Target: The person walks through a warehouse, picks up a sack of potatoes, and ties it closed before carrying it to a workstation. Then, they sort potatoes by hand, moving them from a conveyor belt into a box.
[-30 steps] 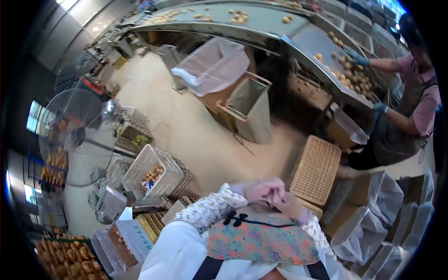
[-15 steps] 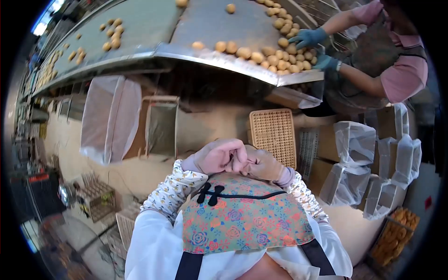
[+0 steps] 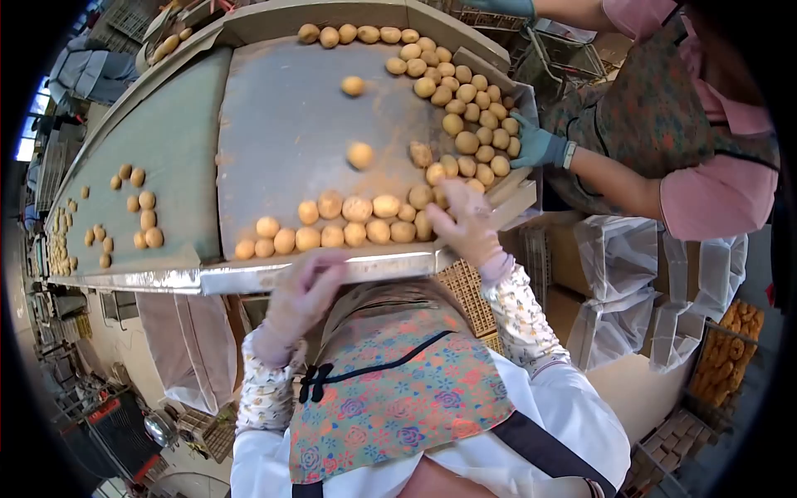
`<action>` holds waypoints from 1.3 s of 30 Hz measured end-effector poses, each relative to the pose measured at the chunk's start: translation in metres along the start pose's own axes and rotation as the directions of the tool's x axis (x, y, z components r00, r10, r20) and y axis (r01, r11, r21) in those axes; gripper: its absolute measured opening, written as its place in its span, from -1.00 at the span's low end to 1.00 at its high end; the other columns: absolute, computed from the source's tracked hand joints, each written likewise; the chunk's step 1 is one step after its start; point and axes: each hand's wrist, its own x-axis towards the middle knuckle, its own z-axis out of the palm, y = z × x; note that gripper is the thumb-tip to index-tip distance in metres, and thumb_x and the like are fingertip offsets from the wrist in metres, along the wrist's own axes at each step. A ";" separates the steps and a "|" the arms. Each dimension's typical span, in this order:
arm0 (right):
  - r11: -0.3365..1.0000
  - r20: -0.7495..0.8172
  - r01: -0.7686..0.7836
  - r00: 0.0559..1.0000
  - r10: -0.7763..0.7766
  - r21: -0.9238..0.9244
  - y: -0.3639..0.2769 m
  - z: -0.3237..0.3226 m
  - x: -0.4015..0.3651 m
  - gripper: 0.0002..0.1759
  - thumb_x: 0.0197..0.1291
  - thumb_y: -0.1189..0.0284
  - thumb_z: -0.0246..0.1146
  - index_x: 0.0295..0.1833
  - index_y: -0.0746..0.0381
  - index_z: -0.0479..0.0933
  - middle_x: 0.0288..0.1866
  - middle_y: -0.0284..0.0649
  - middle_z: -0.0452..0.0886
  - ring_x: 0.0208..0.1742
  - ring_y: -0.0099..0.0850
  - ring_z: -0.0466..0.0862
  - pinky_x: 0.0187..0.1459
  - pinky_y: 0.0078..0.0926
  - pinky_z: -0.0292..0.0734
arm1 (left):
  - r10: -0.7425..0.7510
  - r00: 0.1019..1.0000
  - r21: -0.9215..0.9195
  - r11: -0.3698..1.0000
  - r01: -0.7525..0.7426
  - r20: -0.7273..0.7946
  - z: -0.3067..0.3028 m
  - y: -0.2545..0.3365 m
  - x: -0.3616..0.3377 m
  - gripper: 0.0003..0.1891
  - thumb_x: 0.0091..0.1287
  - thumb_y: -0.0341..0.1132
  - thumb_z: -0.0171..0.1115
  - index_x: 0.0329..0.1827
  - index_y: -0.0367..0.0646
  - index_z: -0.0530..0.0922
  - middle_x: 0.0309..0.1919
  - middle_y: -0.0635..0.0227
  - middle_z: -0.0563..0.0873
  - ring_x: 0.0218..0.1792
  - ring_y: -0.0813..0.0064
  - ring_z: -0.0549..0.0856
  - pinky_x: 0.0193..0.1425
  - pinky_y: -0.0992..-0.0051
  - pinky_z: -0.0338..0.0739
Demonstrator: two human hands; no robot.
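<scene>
My right hand [image 3: 470, 229] reaches over the near right corner of the sorting table [image 3: 282, 116]. Its fingers are apart, with the tips right at the potatoes [image 3: 357, 208] there. Beside the table's shiny metal edge [image 3: 378, 267] is my left hand [image 3: 300, 300], thumb and fingers apart and nothing in it. Round, light-brown potatoes line the near edge in a double row and crowd the right side. One loose potato [image 3: 359, 155] lies mid-table, and a darker, rough-looking one [image 3: 421, 153] sits close to my right fingertips.
A co-worker's gloved hand [image 3: 540, 146] touches potatoes at the table's right end. A green belt [image 3: 178, 191] with scattered potatoes adjoins on the left. Lined boxes [image 3: 614, 257] stand at right, a white-lined bag [image 3: 187, 349] at lower left, and a woven basket [image 3: 469, 295] below the corner.
My hands were together in front of the apron; they have parted and moved forward to the table, right hand over the potatoes, left at the edge. The view has shifted closer to the table.
</scene>
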 end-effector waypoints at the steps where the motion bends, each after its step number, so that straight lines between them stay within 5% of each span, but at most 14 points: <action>1: 0.983 0.079 -0.114 0.989 0.127 -0.145 0.010 0.004 0.001 -0.41 0.15 0.16 0.31 0.19 0.31 0.46 0.07 -0.03 0.53 0.11 -0.06 0.50 0.17 -0.09 0.34 | -0.107 0.991 0.130 0.985 0.116 -0.079 -0.012 -0.003 0.005 -0.87 0.38 -0.33 0.21 -0.18 -0.22 0.60 -0.42 0.28 0.67 -0.38 0.49 0.67 -0.30 0.47 0.54; 3: 0.897 0.341 -0.217 0.870 0.356 -0.385 -0.004 -0.003 0.010 -0.33 0.15 0.13 0.31 0.25 0.34 0.40 0.21 -0.02 0.46 0.26 -0.07 0.41 0.31 -0.06 0.19 | -0.352 0.928 0.156 0.916 0.369 -0.124 -0.029 -0.022 0.012 -0.83 0.36 -0.28 0.23 -0.27 -0.21 0.59 -0.51 0.28 0.65 -0.44 0.41 0.66 -0.37 0.44 0.51; 4: 0.945 0.163 0.079 0.986 -0.028 -0.318 0.014 0.031 -0.022 -0.37 0.17 0.12 0.28 0.23 0.31 0.44 0.26 0.02 0.45 0.26 -0.05 0.44 0.25 -0.07 0.29 | -0.373 0.923 0.207 0.900 0.385 -0.096 -0.028 -0.024 0.016 -0.82 0.35 -0.26 0.24 -0.29 -0.20 0.59 -0.53 0.27 0.65 -0.44 0.37 0.66 -0.36 0.41 0.51; 6: 0.928 0.468 -0.278 0.873 0.137 0.246 -0.014 -0.002 0.023 -0.49 0.24 0.20 0.20 0.22 0.26 0.48 0.27 0.04 0.46 0.23 -0.02 0.48 0.14 -0.07 0.41 | -0.403 0.915 0.314 0.865 0.391 -0.029 -0.027 -0.014 0.031 -0.79 0.32 -0.22 0.26 -0.32 -0.20 0.59 -0.57 0.25 0.64 -0.45 0.28 0.67 -0.34 0.36 0.52; 9: 0.984 -0.211 -0.126 0.973 0.098 -0.125 0.036 0.038 0.067 -0.62 0.20 0.30 0.20 0.08 0.25 0.55 0.08 0.03 0.58 0.11 0.01 0.54 0.09 -0.07 0.44 | -0.244 0.968 0.438 0.878 0.195 0.059 -0.016 -0.025 0.049 -0.79 0.30 -0.20 0.27 -0.28 -0.18 0.60 -0.56 0.21 0.64 -0.45 0.19 0.67 -0.31 0.27 0.53; 13: 0.974 0.295 -0.220 0.929 0.224 -0.047 0.048 0.065 0.075 -0.61 0.18 0.25 0.19 0.05 0.23 0.57 0.10 0.00 0.55 0.13 0.01 0.52 0.14 -0.05 0.44 | 0.113 0.993 0.568 0.816 -0.103 0.017 -0.031 -0.032 0.056 -0.81 0.27 -0.22 0.28 -0.20 -0.14 0.63 -0.45 0.26 0.68 -0.30 0.21 0.68 -0.13 0.23 0.51; 14: 0.896 0.260 0.423 0.888 -0.380 -0.134 0.051 0.078 0.059 -0.62 0.18 0.25 0.21 0.05 0.22 0.58 0.11 0.01 0.54 0.15 0.02 0.51 0.17 -0.07 0.44 | 0.082 0.997 0.562 0.824 -0.067 0.000 -0.037 -0.033 0.053 -0.82 0.26 -0.27 0.28 -0.17 -0.15 0.64 -0.38 0.28 0.70 -0.25 0.22 0.67 -0.05 0.24 0.50; 17: 0.902 0.160 -0.153 0.983 0.095 0.404 0.002 0.039 0.055 -0.69 0.20 0.37 0.22 0.03 0.23 0.57 0.07 0.03 0.57 0.17 -0.02 0.55 0.12 -0.14 0.50 | -0.008 1.000 0.480 0.877 0.019 -0.025 -0.051 -0.045 0.043 -0.83 0.25 -0.32 0.28 -0.15 -0.17 0.64 -0.36 0.27 0.70 -0.26 0.22 0.66 -0.06 0.24 0.50; 20: 0.859 0.137 -0.469 0.855 0.500 -0.206 0.051 0.031 0.041 -0.46 0.20 0.36 0.20 0.30 0.30 0.39 0.23 0.10 0.49 0.25 0.03 0.48 0.28 -0.09 0.35 | -0.003 0.995 0.364 0.931 0.038 -0.097 -0.052 -0.048 0.042 -0.83 0.21 -0.38 0.30 -0.15 -0.17 0.63 -0.36 0.27 0.68 -0.27 0.21 0.64 -0.06 0.24 0.50; 27: 0.697 0.402 -0.629 0.571 0.715 -0.346 0.097 0.024 0.094 -0.12 -0.05 0.13 0.46 0.30 0.38 0.28 0.29 0.20 0.44 0.29 0.08 0.47 0.32 -0.19 0.38 | 0.042 0.999 0.403 0.915 -0.025 -0.034 -0.055 -0.043 0.050 -0.81 0.18 -0.40 0.31 -0.14 -0.13 0.62 -0.38 0.31 0.65 -0.27 0.19 0.60 -0.03 0.22 0.47; 31: 0.897 0.495 -0.442 0.775 0.393 -0.019 0.086 0.053 0.081 -0.15 -0.05 -0.02 0.46 0.21 0.32 0.36 0.13 0.21 0.55 0.22 0.07 0.53 0.23 -0.16 0.43 | 0.233 0.969 0.422 0.889 -0.179 -0.080 -0.057 -0.058 0.050 -0.82 0.15 -0.39 0.34 -0.18 -0.10 0.62 -0.43 0.32 0.61 -0.32 0.20 0.59 -0.03 0.24 0.47; 33: 0.827 0.620 -0.556 0.623 0.476 -0.076 0.046 0.046 0.110 -0.21 0.05 0.08 0.39 0.30 0.31 0.33 0.17 0.18 0.55 0.21 -0.01 0.56 0.23 -0.21 0.43 | 0.223 0.970 0.395 0.903 -0.168 -0.096 -0.059 -0.061 0.052 -0.83 0.15 -0.37 0.34 -0.19 -0.08 0.62 -0.48 0.33 0.59 -0.36 0.22 0.61 -0.02 0.25 0.47; 36: 0.935 0.197 -0.208 0.968 0.154 0.289 -0.018 0.004 0.159 -0.39 0.16 0.20 0.32 0.25 0.27 0.38 0.08 0.06 0.59 0.14 -0.21 0.60 0.16 -0.32 0.48 | 0.172 0.982 0.370 0.920 -0.130 -0.083 -0.062 -0.060 0.049 -0.82 0.16 -0.34 0.33 -0.18 -0.07 0.60 -0.45 0.34 0.64 -0.34 0.25 0.64 0.05 0.23 0.46; 39: 0.950 -0.474 0.312 0.832 -0.290 -0.033 -0.068 -0.066 0.204 -0.38 0.19 0.20 0.30 0.28 0.27 0.37 0.06 0.00 0.58 0.14 -0.27 0.58 0.15 -0.34 0.46 | 0.196 0.973 0.394 0.909 -0.135 -0.120 -0.064 -0.057 0.048 -0.81 0.17 -0.33 0.33 -0.16 -0.07 0.59 -0.42 0.33 0.66 -0.31 0.25 0.66 0.10 0.22 0.46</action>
